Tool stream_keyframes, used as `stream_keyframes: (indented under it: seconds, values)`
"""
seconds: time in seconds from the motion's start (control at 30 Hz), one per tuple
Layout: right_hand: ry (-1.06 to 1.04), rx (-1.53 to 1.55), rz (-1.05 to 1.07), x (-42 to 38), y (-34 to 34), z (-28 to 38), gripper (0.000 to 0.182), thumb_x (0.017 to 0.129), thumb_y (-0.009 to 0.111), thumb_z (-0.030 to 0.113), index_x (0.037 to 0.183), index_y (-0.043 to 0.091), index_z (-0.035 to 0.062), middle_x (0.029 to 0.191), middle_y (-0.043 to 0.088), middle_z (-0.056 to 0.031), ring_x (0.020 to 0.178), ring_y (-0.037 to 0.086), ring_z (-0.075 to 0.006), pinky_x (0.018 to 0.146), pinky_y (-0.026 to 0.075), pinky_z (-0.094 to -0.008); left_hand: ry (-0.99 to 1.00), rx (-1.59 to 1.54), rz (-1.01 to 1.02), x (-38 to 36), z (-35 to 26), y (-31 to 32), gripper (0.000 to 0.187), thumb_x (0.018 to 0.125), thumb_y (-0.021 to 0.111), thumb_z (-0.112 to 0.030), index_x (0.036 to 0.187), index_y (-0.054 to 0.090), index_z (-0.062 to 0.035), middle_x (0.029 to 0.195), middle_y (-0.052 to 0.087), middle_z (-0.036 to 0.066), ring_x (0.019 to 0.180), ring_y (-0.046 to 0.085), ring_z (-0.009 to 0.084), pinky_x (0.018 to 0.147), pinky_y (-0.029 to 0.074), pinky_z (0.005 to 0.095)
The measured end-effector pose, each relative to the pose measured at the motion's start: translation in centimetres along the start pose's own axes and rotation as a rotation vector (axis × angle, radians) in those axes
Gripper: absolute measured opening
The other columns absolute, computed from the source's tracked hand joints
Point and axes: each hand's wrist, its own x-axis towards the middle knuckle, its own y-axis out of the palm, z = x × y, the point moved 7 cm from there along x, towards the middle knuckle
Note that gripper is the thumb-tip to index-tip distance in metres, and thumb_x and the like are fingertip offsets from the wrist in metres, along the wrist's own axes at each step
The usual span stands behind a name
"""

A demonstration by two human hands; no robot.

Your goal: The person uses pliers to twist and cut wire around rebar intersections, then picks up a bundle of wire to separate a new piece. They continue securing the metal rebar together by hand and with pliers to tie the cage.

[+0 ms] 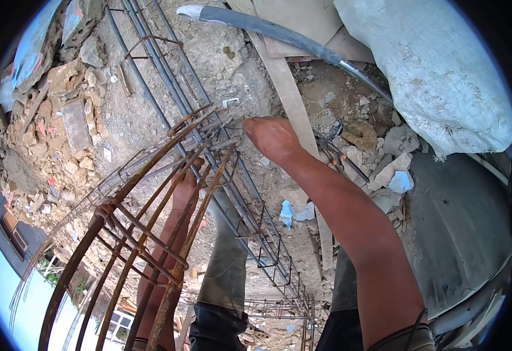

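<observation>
Landmark: the grey steel cage [163,65], long parallel bars tied with square hoops, lying on a slant over the ground and passing between your boots [227,263]. A second, rusty cage [107,207] crosses it at mid-length, its bar ends overlapping the grey bars and its hoops to the left.

Your right hand [272,138] is just right of the grey cage at that crossing, fingers curled in beside the bar ends; a thin wire shows near the fingertips, but you cannot tell whether it is gripped. Your left hand [184,180] is at the left edge of the grey cage, partly hidden behind rusty bars; fingers bent, hold cannot be told.

Right of the grey cage: a long board [294,99], a curved grey tube [267,26], a white sack [431,70], a dark sheet [461,216]. Left of it: broken rubble [71,123], with blue and red paint on some pieces.
</observation>
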Motion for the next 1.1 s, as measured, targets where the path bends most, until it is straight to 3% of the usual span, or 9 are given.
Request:
stream_keyframes:
  seconds: [0.2,0.27,0.3,0.4,0.6,0.67,0.73,1.0,1.1]
  values:
    - [0.079,0.156,-0.104,-1.4,2.6,-1.0,0.012,0.092,0.053,0.012,0.099,0.061,0.009,0.09,0.069,-0.0134,0.087,0.068,-0.0346,0.077,0.054,-0.0459,-0.15,0.541,-0.045,-1.6,-6.0,-1.4,0.026,0.098,0.061,-0.024,0.105,0.067,-0.0004,0.085,0.063,0.002,0.075,0.055,0.0108,0.068,0.045,0.0268]
    - [0.112,0.191,-0.109,-1.8,3.7,-1.1,0.013,0.091,0.057,0.013,0.102,0.061,0.0092,0.087,0.068,-0.0141,0.084,0.067,-0.0359,0.075,0.053,-0.0469,-0.091,0.454,-0.174,-2.8,-8.5,-3.2,0.02,0.099,0.059,-0.014,0.106,0.066,0.0037,0.092,0.069,0.014,0.08,0.064,0.0202,0.07,0.052,0.0369]
    - [0.133,0.226,-0.112,-1.8,4.1,-1.2,0.015,0.091,0.061,0.014,0.105,0.062,0.0094,0.084,0.067,-0.0148,0.08,0.066,-0.0372,0.072,0.053,-0.048,0.329,0.575,-0.189,-2.5,-11.3,-2.9,0.02,0.1,0.057,-0.013,0.105,0.066,0.0034,0.092,0.069,0.016,0.08,0.065,0.0254,0.071,0.052,0.0383]
    - [0.128,0.253,-0.131,-1.8,4.4,-1.2,0.017,0.091,0.06,0.014,0.107,0.061,0.0095,0.083,0.067,-0.0155,0.079,0.066,-0.0377,0.072,0.053,-0.0479,0.46,0.911,-0.024,-1.4,-14.5,0.0,0.031,0.098,0.061,-0.021,0.118,0.061,0.0032,0.114,0.064,0.023,0.103,0.061,0.037,0.093,0.048,0.0439]
    - [0.105,0.221,-0.101,-1.8,3.8,-1.0,0.014,0.095,0.051,0.017,0.102,0.06,0.0091,0.084,0.069,-0.0164,0.083,0.069,-0.0367,0.074,0.054,-0.0479,0.146,0.635,0.162,0.5,-13.9,-1.7,0.029,0.097,0.059,-0.016,0.117,0.058,0.0044,0.11,0.063,0.016,0.104,0.06,0.0265,0.096,0.046,0.0385]
    - [0.119,0.207,-0.063,-1.3,3.3,-0.9,0.014,0.094,0.05,0.016,0.1,0.061,0.0081,0.084,0.069,-0.0167,0.083,0.069,-0.0364,0.074,0.055,-0.0476,0.226,0.263,0.033,1.0,-12.3,-5.0,0.021,0.097,0.057,-0.014,0.109,0.061,0.0032,0.103,0.064,0.013,0.096,0.061,0.0203,0.091,0.047,0.0329]
    - [0.134,0.195,-0.013,-0.9,2.8,-0.4,0.014,0.094,0.05,0.014,0.099,0.062,0.007,0.084,0.069,-0.0171,0.084,0.069,-0.0362,0.074,0.055,-0.0473,0.219,0.475,-0.172,2.6,-14.4,-6.0,0.017,0.098,0.054,-0.014,0.1,0.064,0.0001,0.089,0.062,0.003,0.085,0.056,0.0124,0.08,0.046,0.0272]
    - [0.014,0.054,0.148,2.3,-0.2,-0.2,0.013,0.091,0.058,0.017,0.097,0.063,0.0066,0.08,0.069,-0.0178,0.082,0.069,-0.0367,0.074,0.053,-0.05,-0.192,0.467,0.302,12.3,-12.2,-2.1,0.024,0.094,0.065,-0.019,0.106,0.068,0.0011,0.091,0.067,0.004,0.086,0.06,0.0122,0.078,0.048,0.0289]
    - [0.07,0.168,0.133,1.4,-0.3,-0.7,0.015,0.09,0.058,0.014,0.1,0.066,0.0067,0.085,0.07,-0.0194,0.086,0.069,-0.038,0.08,0.053,-0.0504,0.065,0.692,0.543,14.5,-13.6,-0.8,0.031,0.095,0.065,-0.022,0.114,0.066,0.0019,0.099,0.068,0.006,0.09,0.061,0.0156,0.081,0.05,0.0312]
